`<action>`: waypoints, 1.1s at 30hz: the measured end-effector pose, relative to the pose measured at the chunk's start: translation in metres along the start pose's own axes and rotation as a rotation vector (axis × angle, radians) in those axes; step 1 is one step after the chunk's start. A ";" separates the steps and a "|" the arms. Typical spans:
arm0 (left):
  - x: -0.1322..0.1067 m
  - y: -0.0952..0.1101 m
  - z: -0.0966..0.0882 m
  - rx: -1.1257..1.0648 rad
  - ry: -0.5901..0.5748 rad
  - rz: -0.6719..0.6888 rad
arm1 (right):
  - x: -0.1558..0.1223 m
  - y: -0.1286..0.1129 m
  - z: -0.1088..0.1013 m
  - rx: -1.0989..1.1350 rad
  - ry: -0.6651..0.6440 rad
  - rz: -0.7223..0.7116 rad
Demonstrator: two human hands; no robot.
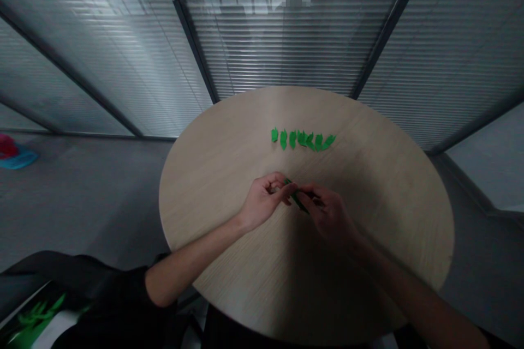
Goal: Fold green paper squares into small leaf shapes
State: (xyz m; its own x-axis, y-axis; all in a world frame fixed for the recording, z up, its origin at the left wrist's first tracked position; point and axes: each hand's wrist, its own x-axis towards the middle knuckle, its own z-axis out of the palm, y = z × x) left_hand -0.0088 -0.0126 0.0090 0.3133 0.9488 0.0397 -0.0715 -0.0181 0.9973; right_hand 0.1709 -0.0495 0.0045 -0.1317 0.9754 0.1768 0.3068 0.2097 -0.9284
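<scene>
Over the middle of the round wooden table (216, 174), my two hands meet around a small, thin green leaf-like piece (302, 205). My left hand (266, 196) is closed, pinching its upper end between thumb and fingers. From the other side my right hand (327, 210) is closed on the piece too, with the fingertips of both hands almost touching. Much of the piece is hidden behind my fingers. Beyond my hands, several similar green leaf-shaped pieces (292, 139) lie in a row; those toward the right end touch or overlap.
Glass partitions with blinds (286, 49) stand behind the table. At lower left, an open bag or box holds more green pieces (36, 319) and something white (57, 330). A blue and red item (18, 158) rests on the floor at far left.
</scene>
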 end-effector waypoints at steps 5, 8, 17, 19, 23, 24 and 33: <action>0.001 -0.001 -0.001 -0.087 0.011 -0.009 | 0.001 0.004 0.001 0.062 0.010 0.071; 0.004 -0.002 -0.002 -0.146 0.032 -0.012 | 0.001 0.006 0.000 0.091 0.010 0.135; 0.003 0.000 0.000 -0.115 0.058 -0.020 | 0.002 0.008 0.000 0.079 -0.010 0.140; 0.003 -0.001 0.000 -0.112 0.063 -0.020 | 0.001 0.008 0.000 0.066 -0.018 0.133; 0.003 -0.001 -0.001 -0.114 0.043 -0.022 | 0.001 0.008 0.001 0.049 -0.010 0.123; 0.003 -0.001 -0.001 -0.121 0.034 -0.021 | 0.000 0.009 0.001 0.053 0.003 0.121; 0.003 -0.003 -0.002 -0.185 0.014 -0.010 | 0.002 0.005 0.001 0.234 0.081 0.117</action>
State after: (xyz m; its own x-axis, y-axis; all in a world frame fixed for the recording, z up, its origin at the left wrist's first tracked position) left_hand -0.0093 -0.0092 0.0061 0.3016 0.9530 0.0278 -0.2417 0.0483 0.9691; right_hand 0.1715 -0.0463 -0.0003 -0.0291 0.9963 0.0804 0.0881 0.0827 -0.9927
